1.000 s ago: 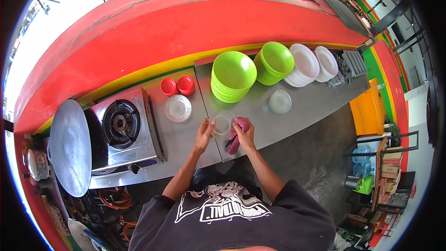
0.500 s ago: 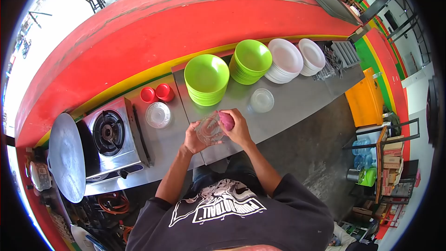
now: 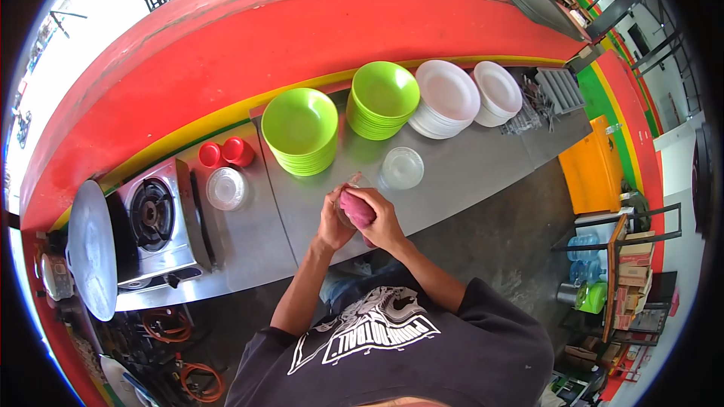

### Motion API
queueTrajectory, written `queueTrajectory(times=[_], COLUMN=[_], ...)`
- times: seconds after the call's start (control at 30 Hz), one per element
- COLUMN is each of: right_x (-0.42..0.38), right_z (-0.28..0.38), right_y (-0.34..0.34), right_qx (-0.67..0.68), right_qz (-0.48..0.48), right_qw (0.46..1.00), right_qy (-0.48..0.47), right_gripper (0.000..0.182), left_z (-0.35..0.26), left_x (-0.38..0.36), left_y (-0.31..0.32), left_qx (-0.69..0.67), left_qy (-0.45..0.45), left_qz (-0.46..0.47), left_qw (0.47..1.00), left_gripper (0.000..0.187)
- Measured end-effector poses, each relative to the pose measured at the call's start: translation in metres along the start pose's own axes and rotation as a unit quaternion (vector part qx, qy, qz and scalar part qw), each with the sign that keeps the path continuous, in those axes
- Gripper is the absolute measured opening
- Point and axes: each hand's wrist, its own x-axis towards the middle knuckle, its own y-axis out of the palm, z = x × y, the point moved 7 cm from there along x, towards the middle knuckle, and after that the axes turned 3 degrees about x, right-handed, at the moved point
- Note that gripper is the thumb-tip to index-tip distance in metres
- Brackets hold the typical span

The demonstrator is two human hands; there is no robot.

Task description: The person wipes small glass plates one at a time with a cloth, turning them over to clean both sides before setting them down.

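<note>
My left hand (image 3: 334,220) is closed around a clear glass dish (image 3: 361,180), which is mostly hidden between my hands. A dark pink cloth (image 3: 357,209) is bunched in my right hand (image 3: 385,224) and pressed against the dish. Just beyond my hands stand a clear dish stack (image 3: 403,168) and a tall stack of green bowls (image 3: 300,124). Another clear dish stack (image 3: 227,188) sits further left, near two red cups (image 3: 238,152).
A gas stove (image 3: 153,215) and a big metal wok (image 3: 92,249) occupy the left. More green bowls (image 3: 385,92), white plates (image 3: 447,94), smaller white plates (image 3: 498,92) and cutlery (image 3: 532,114) line the back of the metal counter (image 3: 324,203), below a red wall (image 3: 226,68).
My hands have come together, with the pink cloth now over the glass dish, which was more exposed before. The view has shifted, so the counter items appear further left.
</note>
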Motion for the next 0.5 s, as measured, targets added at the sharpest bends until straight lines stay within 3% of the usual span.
queueTrajectory(times=[0.13, 0.27, 0.37, 0.5], right_x=[0.017, 0.016, 0.010, 0.004], right_z=[-0.007, -0.014, -0.015, -0.002], right_y=[-0.018, -0.027, -0.031, -0.035], right_qx=[-0.030, -0.082, -0.140, -0.077], right_qz=[0.001, -0.008, 0.006, 0.045], right_qw=[0.999, 0.996, 0.990, 0.996], right_qy=[-0.040, -0.036, -0.021, -0.001], right_gripper=[0.054, 0.051, 0.053, 0.053], left_z=[0.022, 0.028, 0.024, 0.016], left_x=[0.014, 0.019, 0.028, 0.031], left_y=[0.007, 0.011, 0.019, 0.028], left_qx=[-0.041, -0.074, -0.011, -0.049], left_qy=[0.035, 0.006, 0.025, 0.010], left_qz=[-0.021, -0.006, 0.016, 0.009], left_qw=[0.998, 0.997, 0.999, 0.999], left_gripper=[0.069, 0.063, 0.071, 0.069])
